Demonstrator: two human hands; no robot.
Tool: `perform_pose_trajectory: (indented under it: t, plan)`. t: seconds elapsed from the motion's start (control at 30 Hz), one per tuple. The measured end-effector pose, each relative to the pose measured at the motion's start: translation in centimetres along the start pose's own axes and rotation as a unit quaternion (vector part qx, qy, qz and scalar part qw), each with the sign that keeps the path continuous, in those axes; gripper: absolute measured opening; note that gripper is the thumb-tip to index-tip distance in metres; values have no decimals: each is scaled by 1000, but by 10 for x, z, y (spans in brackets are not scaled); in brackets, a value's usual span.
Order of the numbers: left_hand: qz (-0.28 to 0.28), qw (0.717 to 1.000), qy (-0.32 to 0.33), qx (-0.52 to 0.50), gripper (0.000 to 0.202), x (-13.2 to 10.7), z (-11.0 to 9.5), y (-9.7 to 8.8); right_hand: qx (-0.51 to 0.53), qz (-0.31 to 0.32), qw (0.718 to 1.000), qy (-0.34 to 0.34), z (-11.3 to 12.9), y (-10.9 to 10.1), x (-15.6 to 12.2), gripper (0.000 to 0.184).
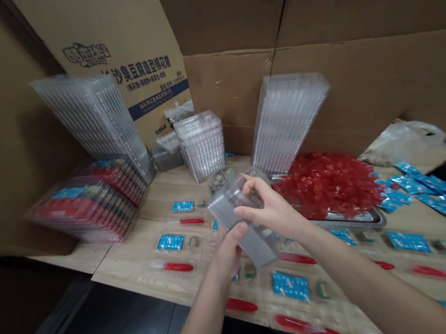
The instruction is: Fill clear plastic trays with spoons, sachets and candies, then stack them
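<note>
In the middle of the head view, a small stack of clear plastic trays [227, 215] is held tilted above the table. My left hand [228, 251] grips its near left side, the thumb on top. My right hand [267, 205] is closed over the far right part, with thumb and fingers bent onto the plastic. Beneath and around them lie clear trays, each with a blue sachet [290, 286], a small greenish piece [323, 289] and a red plastic strip-like item [241, 305]. Motion blurs the picture somewhat.
Tall stacks of clear trays [288, 120] stand at the back. Filled trays [84, 207] are piled at left. Red wrapped pieces [327, 183] heap on a metal tray [361, 220], with loose blue sachets [435, 191] beside it. Cardboard [232, 86] walls the table's rear.
</note>
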State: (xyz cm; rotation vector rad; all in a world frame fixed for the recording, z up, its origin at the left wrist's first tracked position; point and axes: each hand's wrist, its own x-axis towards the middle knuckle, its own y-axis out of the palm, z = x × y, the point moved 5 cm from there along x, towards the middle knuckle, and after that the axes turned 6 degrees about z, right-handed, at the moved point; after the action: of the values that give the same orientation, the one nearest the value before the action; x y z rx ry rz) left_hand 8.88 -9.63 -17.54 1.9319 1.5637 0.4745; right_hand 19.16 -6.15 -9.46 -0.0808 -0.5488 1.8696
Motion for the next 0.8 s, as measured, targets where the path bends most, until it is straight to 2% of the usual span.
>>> perform_pose_trajectory:
  t: [0.1, 0.13, 0.2, 0.3, 0.4, 0.47, 0.53, 0.63, 0.73, 0.8]
  plan:
    - [36, 998, 25, 45, 84, 2, -6, 7, 66, -4, 997, 45, -14, -4, -2, 88]
    - [40, 997, 38, 61, 89, 3, -8, 8, 79, 11, 996, 48, -16, -4, -3, 98]
    - [34, 994, 58, 91, 104, 5, -11, 8, 85, 44, 994, 46, -15, -4, -5, 107]
    - [38, 991, 53, 118, 112, 4, -12, 9, 91, 73, 992, 42, -11, -8, -8, 106]
    - [75, 992, 13, 104, 97, 0, -7, 16, 75, 72, 994, 33, -10, -12, -13, 98]
    - [76, 993, -5, 94, 89, -2, -4, 21, 15, 37, 999, 24, -10, -13, -18, 89]
    - [63, 992, -2, 106, 90, -2, -1, 24, -58, -14, 998, 25, -7, -14, -25, 80]
    - [67, 991, 9, 119, 93, 0, 3, 28, -122, -50, 990, 48, 1, -15, -35, 78]
    - [93, 992, -9, 89, 85, -1, 11, 32, -140, -26, 988, 58, 8, -20, -38, 78]
    - [107, 992, -26, 64, 81, -3, 17, 36, -159, -8, 986, 49, 9, -24, -36, 73]
